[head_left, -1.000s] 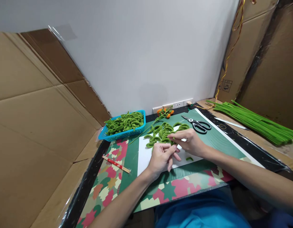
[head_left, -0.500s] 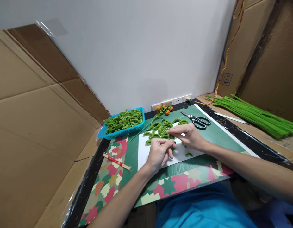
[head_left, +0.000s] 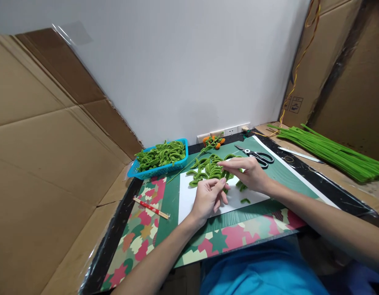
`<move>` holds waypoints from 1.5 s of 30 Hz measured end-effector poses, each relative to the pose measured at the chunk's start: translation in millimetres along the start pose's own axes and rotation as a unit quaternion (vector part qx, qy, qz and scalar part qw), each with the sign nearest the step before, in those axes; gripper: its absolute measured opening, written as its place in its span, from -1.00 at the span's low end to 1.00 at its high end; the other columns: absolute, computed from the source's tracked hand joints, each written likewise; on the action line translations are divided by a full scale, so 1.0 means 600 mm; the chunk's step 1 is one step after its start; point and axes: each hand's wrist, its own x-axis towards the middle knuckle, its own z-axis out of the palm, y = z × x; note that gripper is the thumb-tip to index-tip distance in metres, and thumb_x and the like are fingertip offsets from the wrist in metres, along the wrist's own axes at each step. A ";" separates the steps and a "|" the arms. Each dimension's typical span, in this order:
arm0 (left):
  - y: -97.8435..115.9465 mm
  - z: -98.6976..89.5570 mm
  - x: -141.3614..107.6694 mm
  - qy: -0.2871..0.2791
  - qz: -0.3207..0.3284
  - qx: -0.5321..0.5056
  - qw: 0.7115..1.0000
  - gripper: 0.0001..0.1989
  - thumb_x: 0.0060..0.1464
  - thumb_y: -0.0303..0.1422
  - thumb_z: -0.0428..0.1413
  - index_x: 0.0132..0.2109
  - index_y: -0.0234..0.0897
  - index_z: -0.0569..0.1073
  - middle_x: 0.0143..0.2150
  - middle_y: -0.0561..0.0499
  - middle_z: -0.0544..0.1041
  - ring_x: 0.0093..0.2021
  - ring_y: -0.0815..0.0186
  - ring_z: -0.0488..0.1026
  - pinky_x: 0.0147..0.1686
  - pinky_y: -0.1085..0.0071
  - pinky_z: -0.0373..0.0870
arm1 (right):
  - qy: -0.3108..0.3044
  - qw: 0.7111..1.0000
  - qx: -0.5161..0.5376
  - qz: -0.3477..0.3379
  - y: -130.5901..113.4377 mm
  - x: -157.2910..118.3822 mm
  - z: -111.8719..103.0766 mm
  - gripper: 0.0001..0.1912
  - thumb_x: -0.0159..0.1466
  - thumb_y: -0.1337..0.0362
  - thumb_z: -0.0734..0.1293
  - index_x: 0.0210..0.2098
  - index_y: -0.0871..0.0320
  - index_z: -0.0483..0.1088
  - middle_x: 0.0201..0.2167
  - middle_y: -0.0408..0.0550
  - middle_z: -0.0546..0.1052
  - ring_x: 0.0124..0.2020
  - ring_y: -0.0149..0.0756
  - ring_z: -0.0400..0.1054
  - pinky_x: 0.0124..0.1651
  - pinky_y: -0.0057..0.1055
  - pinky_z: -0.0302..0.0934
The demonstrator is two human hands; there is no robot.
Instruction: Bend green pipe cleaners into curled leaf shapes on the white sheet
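My left hand (head_left: 209, 198) is closed in a pinch, thumb against forefinger, low over the white paper (head_left: 186, 205). A short bent piece of green pipe cleaner (head_left: 226, 188) shows at its fingers, partly hidden. Just to the right and above, my right hand (head_left: 246, 172) has its fingers stretched out straight, the thumb lower down and mostly hidden. Beneath and behind both hands lie many curved green pipe-cleaner pieces (head_left: 212, 171) on the paper. One small bent piece (head_left: 245, 200) rests apart near the paper's front edge.
A blue basket (head_left: 159, 171) heaped with green pieces stands back left. Black-handled scissors (head_left: 258, 157) lie behind my right hand. Wrapped chopsticks (head_left: 151, 208) lie left, an orange-flowered stem (head_left: 212, 142) at the back. Long green pipe cleaners (head_left: 330, 153) and a metal strip (head_left: 300, 154) are right.
My right hand's fingers have straightened out of a pinch and shifted slightly right, away from the left fingertips. The left hand stays pinched in nearly the same place. The view has shifted a little.
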 end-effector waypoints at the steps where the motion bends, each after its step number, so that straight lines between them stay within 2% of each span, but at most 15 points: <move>1: -0.002 -0.001 0.002 -0.001 0.008 0.000 1.000 -0.49 0.18 0.04 0.25 -0.33 -0.42 0.57 -0.62 0.00 0.53 -0.83 0.55 0.15 -0.81 0.60 -0.14 | 0.005 1.000 0.009 0.008 -0.002 0.000 -0.001 -0.71 0.42 0.27 0.38 0.10 0.04 0.63 -0.21 -0.05 0.70 -0.27 -0.29 0.58 -0.20 -0.39 0.47; 4: -0.005 0.000 0.004 -0.002 0.032 -0.003 0.999 -0.50 0.21 0.03 0.23 -0.30 -0.41 0.55 -0.58 0.04 0.52 -0.81 0.58 0.15 -0.79 0.61 -0.13 | 0.002 0.996 0.068 0.058 -0.010 -0.001 0.002 -0.57 0.40 0.24 0.41 0.24 0.08 0.52 -0.24 -0.06 0.68 -0.30 -0.30 0.57 -0.24 -0.39 0.48; 7: -0.004 0.003 0.003 -0.001 0.042 -0.002 0.999 -0.53 0.20 0.02 0.25 -0.28 -0.37 0.52 -0.56 0.08 0.51 -0.80 0.59 0.15 -0.79 0.61 -0.10 | -0.017 0.993 0.087 0.082 -0.012 -0.005 0.007 -0.60 0.42 0.23 0.38 0.21 0.15 0.54 -0.33 -0.06 0.67 -0.42 -0.34 0.53 -0.34 -0.42 0.45; 9: -0.002 0.006 0.002 -0.001 0.038 0.004 0.999 -0.54 0.16 0.01 0.28 -0.31 -0.36 0.49 -0.57 0.10 0.48 -0.79 0.57 0.15 -0.80 0.60 -0.06 | -0.025 0.996 0.061 0.061 -0.008 -0.008 0.010 -0.65 0.44 0.26 0.34 0.16 0.17 0.57 -0.36 -0.06 0.67 -0.47 -0.37 0.49 -0.37 -0.45 0.41; 12: -0.001 0.009 0.001 0.002 0.022 -0.012 1.000 -0.52 0.06 0.00 0.35 -0.42 -0.31 0.40 -0.65 0.18 0.33 -0.77 0.57 0.10 -0.80 0.60 -0.02 | -0.026 0.999 -0.020 -0.025 0.002 -0.013 0.012 -0.70 0.46 0.32 0.30 0.09 0.15 0.61 -0.29 -0.01 0.70 -0.39 -0.35 0.53 -0.30 -0.46 0.40; 15: 0.002 0.008 0.002 -0.012 -0.001 -0.055 0.998 -0.50 0.00 -0.02 0.39 -0.48 -0.29 0.35 -0.69 0.25 0.17 -0.75 0.60 -0.02 -0.79 0.62 -0.05 | -0.033 0.991 -0.085 -0.100 0.008 -0.016 0.011 -0.71 0.49 0.32 0.27 0.06 0.13 0.62 -0.30 -0.01 0.68 -0.36 -0.33 0.54 -0.28 -0.45 0.38; 19: 0.003 0.007 0.002 -0.030 -0.009 -0.080 0.996 -0.53 0.03 -0.05 0.38 -0.47 -0.31 0.38 -0.69 0.26 0.14 -0.74 0.59 -0.03 -0.79 0.62 0.00 | -0.023 0.989 -0.105 -0.099 0.006 -0.016 0.010 -0.71 0.50 0.35 0.28 0.11 0.12 0.57 -0.24 -0.01 0.69 -0.36 -0.34 0.54 -0.26 -0.45 0.39; 23: -0.001 0.005 0.000 -0.038 0.005 -0.080 0.996 -0.47 0.06 -0.02 0.36 -0.50 -0.27 0.29 -0.68 0.27 0.13 -0.77 0.59 0.01 -0.79 0.61 -0.01 | -0.021 0.986 -0.116 -0.121 0.004 -0.014 0.010 -0.63 0.51 0.39 0.25 0.25 0.12 0.46 -0.15 0.03 0.68 -0.28 -0.30 0.57 -0.19 -0.41 0.42; 26: -0.005 0.002 0.000 -0.045 0.016 -0.069 0.996 -0.44 0.08 0.00 0.34 -0.50 -0.24 0.21 -0.69 0.28 0.10 -0.80 0.58 0.06 -0.80 0.63 -0.08 | -0.026 0.982 -0.119 -0.144 0.006 -0.013 0.010 -0.66 0.50 0.40 0.25 0.21 0.12 0.48 -0.25 0.00 0.66 -0.33 -0.31 0.53 -0.27 -0.42 0.38; 31: -0.008 -0.002 0.005 -0.029 0.023 -0.082 0.996 -0.43 0.10 0.02 0.33 -0.47 -0.23 0.19 -0.65 0.29 0.13 -0.82 0.57 0.10 -0.82 0.63 -0.06 | -0.006 0.980 -0.124 -0.154 0.004 -0.011 0.008 -0.70 0.49 0.40 0.25 0.09 0.14 0.56 -0.38 -0.05 0.59 -0.44 -0.35 0.41 -0.37 -0.44 0.30; 34: -0.006 -0.005 0.008 -0.026 0.012 -0.084 0.996 -0.49 0.15 0.04 0.29 -0.40 -0.26 0.29 -0.63 0.25 0.21 -0.81 0.50 0.23 -0.84 0.63 -0.07 | 0.008 0.991 -0.087 -0.104 -0.002 -0.011 0.009 -0.73 0.48 0.34 0.26 0.04 0.14 0.58 -0.40 -0.06 0.58 -0.48 -0.38 0.36 -0.40 -0.45 0.27; 37: -0.004 -0.009 0.009 -0.028 -0.001 -0.106 0.994 -0.49 0.16 0.06 0.28 -0.38 -0.29 0.35 -0.62 0.25 0.19 -0.81 0.51 0.23 -0.84 0.63 -0.04 | -0.002 1.000 0.020 0.013 -0.009 -0.011 0.015 -0.73 0.44 0.23 0.36 0.06 0.18 0.58 -0.44 -0.12 0.53 -0.49 -0.40 0.32 -0.42 -0.47 0.26; 39: -0.002 -0.011 0.009 -0.038 -0.011 -0.119 0.992 -0.48 0.13 0.05 0.30 -0.40 -0.30 0.34 -0.61 0.26 0.18 -0.81 0.53 0.20 -0.84 0.63 -0.03 | -0.032 0.992 0.095 0.076 -0.011 -0.011 0.020 -0.69 0.40 0.14 0.43 0.02 0.19 0.59 -0.44 -0.12 0.51 -0.47 -0.40 0.32 -0.43 -0.48 0.26; 42: 0.001 -0.012 0.008 -0.065 -0.019 -0.122 0.990 -0.49 0.14 0.03 0.30 -0.41 -0.29 0.31 -0.60 0.25 0.18 -0.81 0.54 0.20 -0.83 0.63 -0.02 | -0.060 0.979 0.156 0.119 -0.011 -0.010 0.023 -0.67 0.37 0.04 0.45 -0.14 0.21 0.62 -0.46 -0.12 0.49 -0.50 -0.42 0.29 -0.49 -0.50 0.21; 45: 0.001 -0.011 0.007 -0.086 -0.021 -0.113 0.990 -0.51 0.18 0.02 0.28 -0.39 -0.29 0.32 -0.61 0.26 0.18 -0.81 0.54 0.20 -0.82 0.64 -0.04 | -0.053 0.977 0.162 0.130 -0.010 -0.008 0.018 -0.64 0.37 0.01 0.44 -0.26 0.23 0.60 -0.50 -0.12 0.47 -0.54 -0.44 0.25 -0.52 -0.50 0.17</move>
